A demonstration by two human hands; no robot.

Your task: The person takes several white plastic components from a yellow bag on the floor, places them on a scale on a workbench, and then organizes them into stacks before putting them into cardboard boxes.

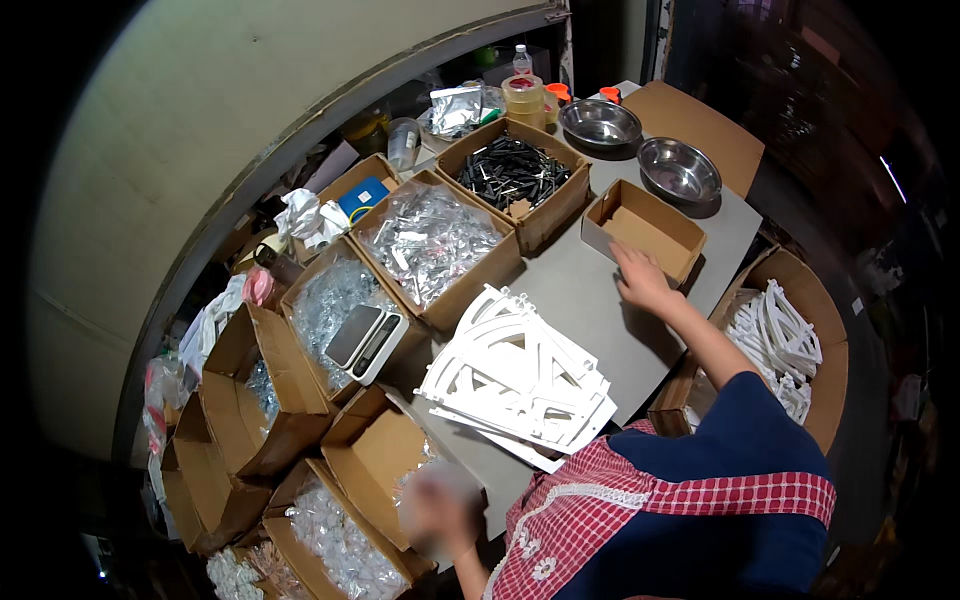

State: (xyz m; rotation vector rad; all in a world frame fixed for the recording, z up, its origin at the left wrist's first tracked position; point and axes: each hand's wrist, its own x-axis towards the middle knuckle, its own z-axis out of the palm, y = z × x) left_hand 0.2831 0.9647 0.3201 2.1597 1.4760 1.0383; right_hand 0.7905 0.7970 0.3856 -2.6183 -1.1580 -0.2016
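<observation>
Resting at the shallow brown cardboard box, your right hand looks loosely open; a light touch should steady it best. Your blurred left hand's grip I cannot tell. Stacked white plastic frames lie between your hands on the grey tabletop.

Readable text: none | scale panel: too small to read | bottle label: too small
</observation>
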